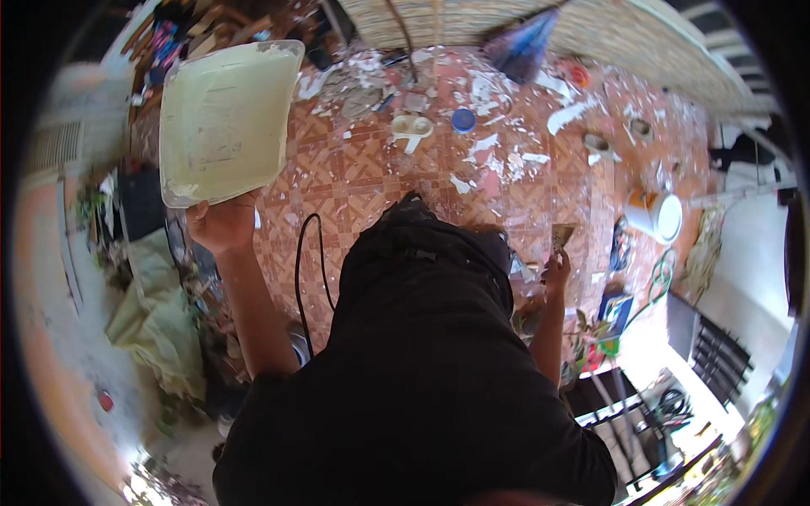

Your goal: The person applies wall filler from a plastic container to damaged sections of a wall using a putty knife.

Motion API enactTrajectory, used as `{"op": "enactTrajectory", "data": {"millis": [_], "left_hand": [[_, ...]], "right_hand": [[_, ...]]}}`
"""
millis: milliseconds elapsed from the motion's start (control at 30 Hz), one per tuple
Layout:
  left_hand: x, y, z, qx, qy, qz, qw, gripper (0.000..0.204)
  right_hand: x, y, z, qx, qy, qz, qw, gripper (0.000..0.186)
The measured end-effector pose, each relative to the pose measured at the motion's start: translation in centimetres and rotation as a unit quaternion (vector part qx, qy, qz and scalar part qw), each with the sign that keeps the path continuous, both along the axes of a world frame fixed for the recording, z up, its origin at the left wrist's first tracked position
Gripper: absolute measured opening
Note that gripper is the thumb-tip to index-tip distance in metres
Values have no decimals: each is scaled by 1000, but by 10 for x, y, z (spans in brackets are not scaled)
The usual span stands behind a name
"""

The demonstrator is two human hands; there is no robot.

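My left hand (221, 223) is raised at the left and grips the lower edge of a flat rectangular pale board (228, 118), smeared with whitish plaster. My right hand (557, 268) is lower at the right and holds a small flat-bladed scraper (563, 234) whose blade points up. A black garment covers my body (422, 371) and fills the lower middle of the view, hiding what lies under it. A black cable (299, 261) loops down beside my left arm.
The patterned brown tile floor (380, 177) is strewn with white scraps and debris. A blue lid (463, 120), a white double socket plate (411, 126), a white bucket (656, 214), a blue-bristled broom (523, 42) and a woven mat (472, 18) lie beyond. Clutter lines the left side.
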State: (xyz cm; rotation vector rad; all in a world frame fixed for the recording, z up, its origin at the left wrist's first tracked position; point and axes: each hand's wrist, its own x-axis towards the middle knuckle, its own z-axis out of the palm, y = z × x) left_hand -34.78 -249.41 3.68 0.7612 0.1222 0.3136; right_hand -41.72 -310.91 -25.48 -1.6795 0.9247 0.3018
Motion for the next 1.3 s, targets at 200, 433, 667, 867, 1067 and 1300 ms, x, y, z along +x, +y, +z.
{"op": "enactTrajectory", "data": {"millis": [200, 433, 667, 867, 1067, 1300], "left_hand": [[-56, 45, -14, 3, 3, 129, 992, 80], [-110, 32, -43, 262, 241, 346, 868, 80], [-142, -29, -44, 166, 231, 454, 845, 75], [-89, -87, -46, -68, 8, 601, 796, 80], [-87, -146, -45, -68, -33, 674, 734, 79], [-88, -169, -38, -88, -51, 738, 667, 78]], "right_hand": [[129, 55, -9, -142, -128, 231, 954, 36], [328, 150, 111, -228, -289, 321, 873, 35], [522, 257, 193, -521, -329, 346, 708, 33], [743, 207, 264, -708, -429, 222, 515, 29], [816, 268, 338, -678, -370, 291, 564, 48], [815, 251, 340, -679, -352, 278, 581, 50]]}}
